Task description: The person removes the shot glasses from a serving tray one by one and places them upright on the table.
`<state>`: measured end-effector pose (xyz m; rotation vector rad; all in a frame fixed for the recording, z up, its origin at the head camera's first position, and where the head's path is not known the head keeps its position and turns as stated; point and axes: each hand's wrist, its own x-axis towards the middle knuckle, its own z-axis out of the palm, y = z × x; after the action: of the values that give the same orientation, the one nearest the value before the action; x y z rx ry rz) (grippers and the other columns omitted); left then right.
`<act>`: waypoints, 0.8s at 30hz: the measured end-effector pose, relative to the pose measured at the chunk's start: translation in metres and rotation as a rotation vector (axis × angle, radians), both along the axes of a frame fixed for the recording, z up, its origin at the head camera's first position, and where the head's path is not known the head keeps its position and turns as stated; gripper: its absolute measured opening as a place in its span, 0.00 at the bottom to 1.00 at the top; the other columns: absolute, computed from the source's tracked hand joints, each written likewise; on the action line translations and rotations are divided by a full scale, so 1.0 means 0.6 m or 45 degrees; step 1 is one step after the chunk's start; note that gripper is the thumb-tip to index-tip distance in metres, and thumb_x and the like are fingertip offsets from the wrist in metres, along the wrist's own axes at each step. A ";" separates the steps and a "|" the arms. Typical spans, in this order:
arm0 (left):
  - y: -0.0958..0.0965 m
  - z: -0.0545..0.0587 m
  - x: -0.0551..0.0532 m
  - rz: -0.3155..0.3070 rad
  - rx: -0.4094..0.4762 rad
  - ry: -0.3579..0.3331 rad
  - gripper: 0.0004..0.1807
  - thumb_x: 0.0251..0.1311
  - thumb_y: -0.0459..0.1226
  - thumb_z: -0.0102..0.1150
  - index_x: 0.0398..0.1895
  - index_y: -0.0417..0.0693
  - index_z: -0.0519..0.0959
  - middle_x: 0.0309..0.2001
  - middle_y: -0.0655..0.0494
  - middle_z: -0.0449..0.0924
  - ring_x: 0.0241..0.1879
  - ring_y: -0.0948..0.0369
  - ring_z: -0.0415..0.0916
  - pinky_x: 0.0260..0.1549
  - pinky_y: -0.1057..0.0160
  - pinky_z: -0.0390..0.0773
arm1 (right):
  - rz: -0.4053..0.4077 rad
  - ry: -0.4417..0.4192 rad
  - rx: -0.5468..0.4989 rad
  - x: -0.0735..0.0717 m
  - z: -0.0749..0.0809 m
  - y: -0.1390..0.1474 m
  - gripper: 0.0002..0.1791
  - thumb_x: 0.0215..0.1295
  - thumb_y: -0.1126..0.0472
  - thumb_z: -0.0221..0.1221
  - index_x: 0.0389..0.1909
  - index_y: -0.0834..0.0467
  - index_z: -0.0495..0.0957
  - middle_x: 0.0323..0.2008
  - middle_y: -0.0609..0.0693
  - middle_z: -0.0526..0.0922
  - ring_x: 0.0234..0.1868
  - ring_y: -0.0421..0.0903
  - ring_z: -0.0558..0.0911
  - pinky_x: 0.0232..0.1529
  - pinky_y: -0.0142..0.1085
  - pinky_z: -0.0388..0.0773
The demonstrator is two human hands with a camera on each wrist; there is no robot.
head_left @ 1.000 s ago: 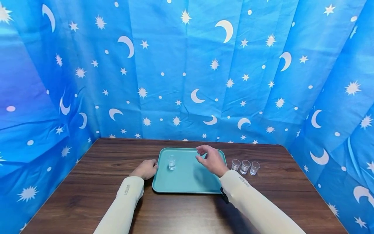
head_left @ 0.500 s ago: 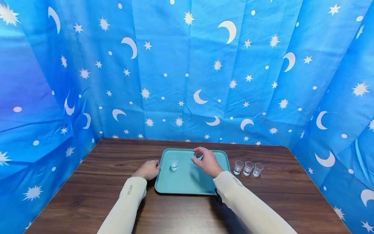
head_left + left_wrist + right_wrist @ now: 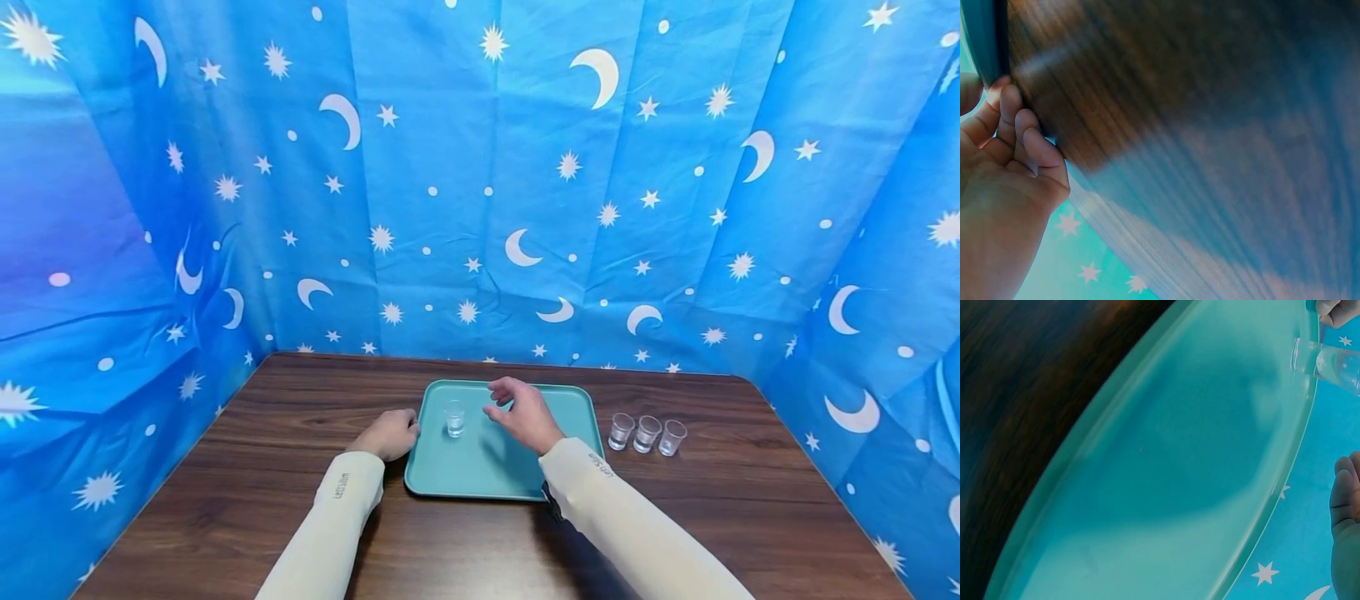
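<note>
A teal tray (image 3: 472, 479) lies on the wooden table, and one small clear shot glass (image 3: 454, 419) stands upright in its left half. At the tray's left rim, my left hand (image 3: 390, 433) has its fingers curled; the left wrist view shows thumb and fingertips (image 3: 1011, 97) around that edge. Over the tray's right half hovers my right hand (image 3: 522, 414), fingers loosely bent and nothing in them, to the right of the glass. The right wrist view catches the same shot glass (image 3: 1338, 365) beyond the tray and part of my right hand (image 3: 1346, 531).
Three more clear shot glasses (image 3: 647, 434) stand in a row on the table, just right of the tray. Blue cloth (image 3: 450, 208) with moons and stars hangs behind the table (image 3: 720, 517) and along both sides.
My right hand has shifted left over the tray, closer to the shot glass. My left hand stays at the rim. The whole head view has slid slightly as the camera turned.
</note>
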<state>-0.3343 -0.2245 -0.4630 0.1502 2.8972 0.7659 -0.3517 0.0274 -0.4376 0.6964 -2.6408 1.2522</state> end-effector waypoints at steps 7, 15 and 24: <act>0.003 0.000 -0.003 0.008 -0.024 -0.014 0.09 0.71 0.37 0.43 0.36 0.45 0.73 0.25 0.49 0.68 0.24 0.56 0.66 0.25 0.58 0.66 | -0.012 -0.064 -0.002 0.000 0.000 -0.021 0.21 0.61 0.57 0.64 0.54 0.56 0.75 0.45 0.50 0.79 0.46 0.47 0.78 0.46 0.41 0.75; 0.002 0.000 -0.002 0.009 -0.038 -0.029 0.09 0.71 0.37 0.43 0.39 0.45 0.73 0.26 0.50 0.69 0.25 0.56 0.67 0.26 0.58 0.66 | 0.004 -0.106 0.001 -0.001 -0.011 -0.049 0.21 0.60 0.58 0.65 0.53 0.56 0.75 0.46 0.53 0.79 0.47 0.47 0.78 0.47 0.41 0.74; 0.004 0.000 -0.004 0.028 -0.040 -0.036 0.09 0.71 0.38 0.43 0.41 0.44 0.74 0.26 0.50 0.70 0.26 0.56 0.67 0.26 0.57 0.67 | 0.043 -0.150 -0.014 -0.002 -0.022 -0.066 0.23 0.60 0.58 0.65 0.56 0.57 0.74 0.49 0.54 0.78 0.49 0.49 0.78 0.46 0.42 0.75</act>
<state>-0.3367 -0.2218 -0.4632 0.1035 2.8875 0.7196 -0.3531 -0.0121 -0.4510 0.6886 -2.7233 1.3561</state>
